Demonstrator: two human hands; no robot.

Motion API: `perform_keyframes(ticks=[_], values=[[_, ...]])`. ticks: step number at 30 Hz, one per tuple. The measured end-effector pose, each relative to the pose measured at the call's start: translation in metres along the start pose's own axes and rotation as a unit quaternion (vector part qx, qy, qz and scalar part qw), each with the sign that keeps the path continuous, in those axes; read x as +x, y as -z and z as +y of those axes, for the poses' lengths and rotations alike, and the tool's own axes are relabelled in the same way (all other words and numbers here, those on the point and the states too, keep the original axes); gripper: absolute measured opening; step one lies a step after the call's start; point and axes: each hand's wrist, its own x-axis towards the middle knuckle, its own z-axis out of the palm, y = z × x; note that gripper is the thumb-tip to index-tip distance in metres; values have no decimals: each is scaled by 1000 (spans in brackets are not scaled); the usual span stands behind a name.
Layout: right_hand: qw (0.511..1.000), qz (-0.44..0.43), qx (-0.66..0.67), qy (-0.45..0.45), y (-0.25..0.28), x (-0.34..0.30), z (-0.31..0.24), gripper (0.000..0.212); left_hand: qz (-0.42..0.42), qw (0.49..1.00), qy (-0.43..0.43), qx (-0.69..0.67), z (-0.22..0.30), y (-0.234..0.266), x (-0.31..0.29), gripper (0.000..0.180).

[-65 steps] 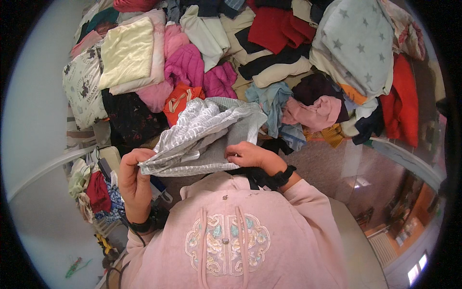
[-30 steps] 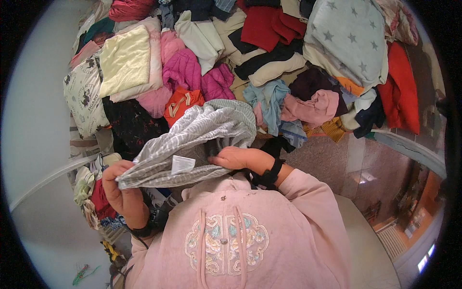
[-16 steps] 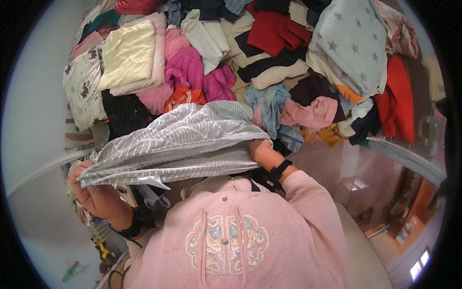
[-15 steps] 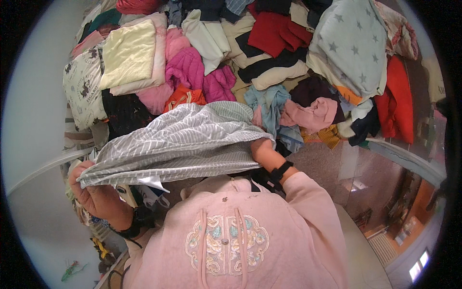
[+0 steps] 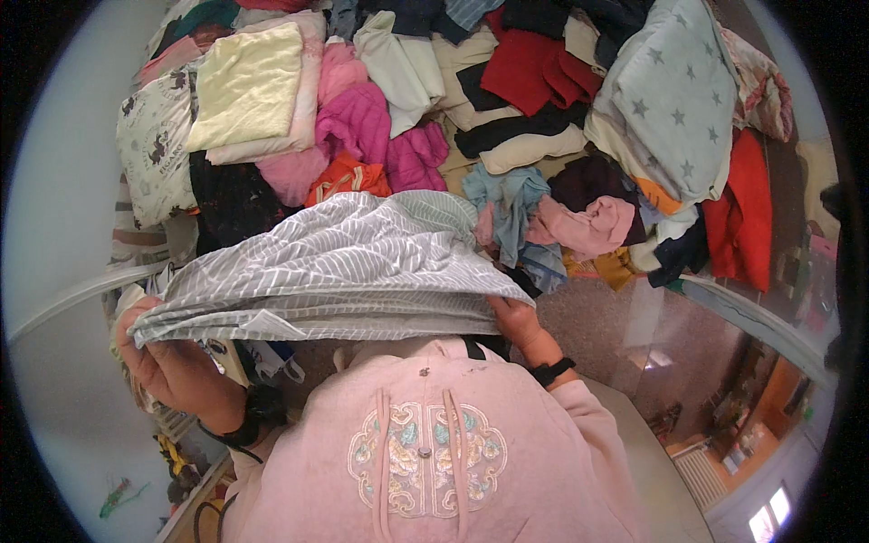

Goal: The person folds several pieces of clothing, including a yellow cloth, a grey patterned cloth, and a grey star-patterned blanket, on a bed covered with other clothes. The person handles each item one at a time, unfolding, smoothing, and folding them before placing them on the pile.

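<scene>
While both hands hold it stretched wide, the grey cotton garment with thin white chevron stripes spans the space just above the person's chest, its lower folded edge running from one hand to the other. The left hand is closed around the garment's left corner, fingers curled up under the cloth with a small white label hanging just beside them. The right hand pinches the opposite corner, thumb and fingers shut on the fabric edge; a black band circles that wrist, and a dark band sits on the left wrist as well.

Beyond the hands, a deep heap of loose clothing covers the surface, and the stretched garment hides the near part of it. Straight past the left hand lie a black speckled garment and a cream printed cloth, with a folded pale yellow fabric piece farther off. Past the middle of the garment sit an orange patterned item and a magenta fleece top. Near the right hand are a crumpled light blue shirt and a bunched dusty pink garment; farther beyond it lie a red knit, a pale grey-green cloth with stars and a bright red fabric.

Below the hands, the person's pink embroidered sweatshirt fills the lower view.
</scene>
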Motion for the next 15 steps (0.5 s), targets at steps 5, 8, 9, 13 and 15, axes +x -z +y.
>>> perform_keyframes(ticks=[5,8,9,13,15], values=[[998,45,26,-20,16,-6,-12,38,-14,999,-10,31,-1,-4,6,18],[984,12,70,-165,25,-5,-23,40,-6,1000,-11,14,-2,-6,7,18],[983,15,53,-173,27,-4,-26,40,-7,1000,-14,16,-3,-7,8,19],[978,58,7,-199,28,-3,-30,38,-11,1000,-11,10,-5,-8,10,20],[976,61,-8,-211,28,-5,-27,36,-13,1000,-10,12,-5,-8,10,20]])
